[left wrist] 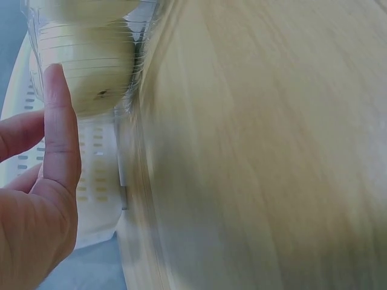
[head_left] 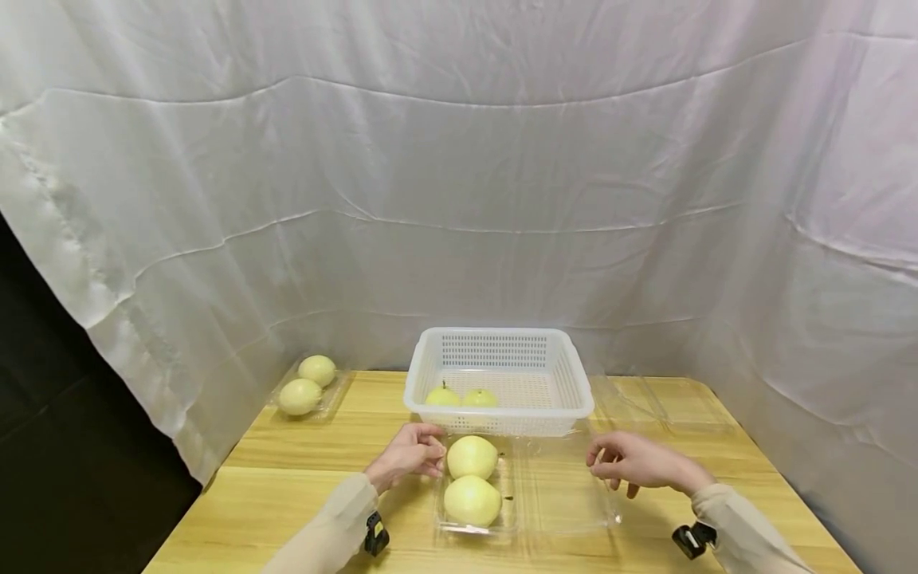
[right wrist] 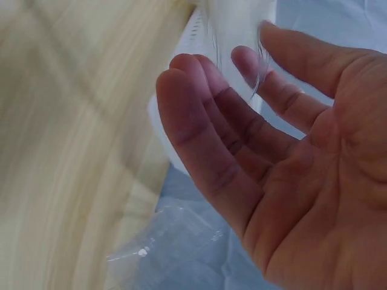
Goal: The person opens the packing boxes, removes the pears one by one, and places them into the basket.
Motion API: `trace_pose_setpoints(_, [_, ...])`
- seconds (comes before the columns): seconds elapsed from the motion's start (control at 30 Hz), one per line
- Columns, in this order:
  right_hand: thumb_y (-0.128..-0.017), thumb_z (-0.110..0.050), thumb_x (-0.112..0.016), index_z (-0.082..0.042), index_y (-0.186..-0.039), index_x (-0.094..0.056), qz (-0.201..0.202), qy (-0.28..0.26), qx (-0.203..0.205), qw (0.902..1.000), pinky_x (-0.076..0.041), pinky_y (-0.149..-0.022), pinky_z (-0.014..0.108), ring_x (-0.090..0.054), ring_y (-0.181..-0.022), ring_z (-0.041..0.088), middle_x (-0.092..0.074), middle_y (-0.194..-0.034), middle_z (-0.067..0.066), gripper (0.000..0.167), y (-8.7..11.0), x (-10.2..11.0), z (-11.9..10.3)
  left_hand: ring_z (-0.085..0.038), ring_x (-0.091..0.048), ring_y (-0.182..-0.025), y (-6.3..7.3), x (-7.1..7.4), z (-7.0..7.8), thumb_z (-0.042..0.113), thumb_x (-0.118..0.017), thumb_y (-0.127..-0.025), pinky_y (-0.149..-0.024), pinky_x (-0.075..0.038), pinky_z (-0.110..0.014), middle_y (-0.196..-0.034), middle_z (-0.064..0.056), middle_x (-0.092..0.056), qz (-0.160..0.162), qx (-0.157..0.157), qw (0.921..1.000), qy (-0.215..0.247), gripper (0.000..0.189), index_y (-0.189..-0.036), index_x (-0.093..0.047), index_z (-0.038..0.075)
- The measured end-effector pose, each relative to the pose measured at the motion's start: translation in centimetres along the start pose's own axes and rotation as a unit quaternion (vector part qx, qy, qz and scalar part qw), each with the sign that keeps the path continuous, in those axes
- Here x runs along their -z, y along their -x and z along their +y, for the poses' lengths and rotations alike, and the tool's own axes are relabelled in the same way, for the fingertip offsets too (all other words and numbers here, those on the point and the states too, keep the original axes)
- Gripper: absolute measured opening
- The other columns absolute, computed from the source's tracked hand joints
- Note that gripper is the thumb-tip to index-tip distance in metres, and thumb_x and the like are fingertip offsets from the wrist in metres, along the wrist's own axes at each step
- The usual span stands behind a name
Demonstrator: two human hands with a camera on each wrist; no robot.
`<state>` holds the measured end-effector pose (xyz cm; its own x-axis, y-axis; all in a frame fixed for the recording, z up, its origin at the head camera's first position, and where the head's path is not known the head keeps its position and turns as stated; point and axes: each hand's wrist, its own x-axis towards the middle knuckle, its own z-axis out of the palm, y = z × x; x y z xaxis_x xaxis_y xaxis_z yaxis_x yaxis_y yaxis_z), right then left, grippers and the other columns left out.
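Observation:
A clear plastic clamshell box lies unfolded on the table, with two pale yellow pears in its left half. My left hand touches the box's left side near the far corner; in the left wrist view its straight thumb lies against the plastic. At the other side, my right hand pinches the edge of the clear lid between thumb and index finger, the other fingers loosely bent. The lid's edge shows faintly in the right wrist view.
Behind the box stands a white plastic basket with two pears visible inside. Another clear box holding two pears is at the far left. More clear packaging lies at the far right. Grey-white cloth hangs around the table.

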<state>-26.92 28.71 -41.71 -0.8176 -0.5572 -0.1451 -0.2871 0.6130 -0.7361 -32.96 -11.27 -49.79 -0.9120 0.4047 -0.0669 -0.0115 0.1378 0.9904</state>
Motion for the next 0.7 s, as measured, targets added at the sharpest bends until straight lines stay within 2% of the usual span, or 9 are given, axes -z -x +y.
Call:
trace_pose_setpoints(0.23, [-0.096,-0.010,-0.058,-0.007,-0.103,-0.060,-0.008,-0.012,-0.016,0.9998,-0.052,-0.047,0.033,-0.060,-0.067,0.018,-0.062,-0.081,0.012,0.008,-0.5,-0.6,1.6,-0.014,-0.064,-0.064,-0.2,-0.2,0.1,-0.003,-0.058,-0.091,-0.063,-0.060,-0.032,-0.086,-0.012,-0.065,0.006,-0.001,1.0000,0.003,0.050,-0.138,-0.043,-0.014])
trace_pose_setpoints(0.4, [-0.096,-0.009,-0.058,-0.003,-0.107,-0.061,-0.001,0.004,-0.019,0.9998,-0.049,-0.046,0.030,-0.058,-0.066,0.018,-0.062,-0.079,0.012,0.012,-0.8,-1.0,2.2,-0.015,-0.063,-0.064,-0.4,-0.3,0.2,-0.005,-0.057,-0.091,-0.062,-0.060,-0.031,-0.084,-0.011,-0.065,0.012,0.003,0.9999,0.007,0.049,-0.137,-0.042,-0.014])
trace_pose_setpoints(0.5, [-0.096,-0.011,-0.060,-0.002,-0.115,-0.061,0.009,0.025,-0.019,0.9995,-0.049,-0.046,0.030,-0.058,-0.065,0.018,-0.064,-0.081,0.013,0.021,-0.9,-1.1,2.4,-0.014,-0.063,-0.064,-0.5,-0.4,0.3,-0.005,-0.057,-0.092,-0.061,-0.059,-0.029,-0.084,-0.012,-0.065,0.016,0.000,0.9999,0.004,0.048,-0.136,-0.042,-0.016])
trace_pose_setpoints(0.6, [-0.095,-0.014,-0.062,-0.002,-0.125,-0.059,0.025,0.040,-0.029,0.9984,-0.047,-0.045,0.029,-0.054,-0.059,0.016,-0.066,-0.089,0.014,0.033,-1.1,-1.3,2.4,-0.014,-0.064,-0.064,-0.5,-0.4,0.4,-0.005,-0.058,-0.092,-0.062,-0.060,-0.030,-0.085,-0.013,-0.065,0.025,-0.003,0.9996,-0.010,0.048,-0.135,-0.042,-0.017])
trace_pose_setpoints(0.7, [-0.094,-0.016,-0.065,-0.002,-0.127,-0.058,0.056,0.067,-0.036,0.9955,-0.047,-0.046,0.030,-0.056,-0.059,0.017,-0.066,-0.097,0.018,0.037,-1.2,-1.4,2.3,-0.016,-0.064,-0.065,-0.4,-0.4,0.6,-0.002,-0.059,-0.091,-0.063,-0.060,-0.033,-0.085,-0.014,-0.065,0.040,-0.015,0.9976,-0.055,0.048,-0.134,-0.044,-0.016])
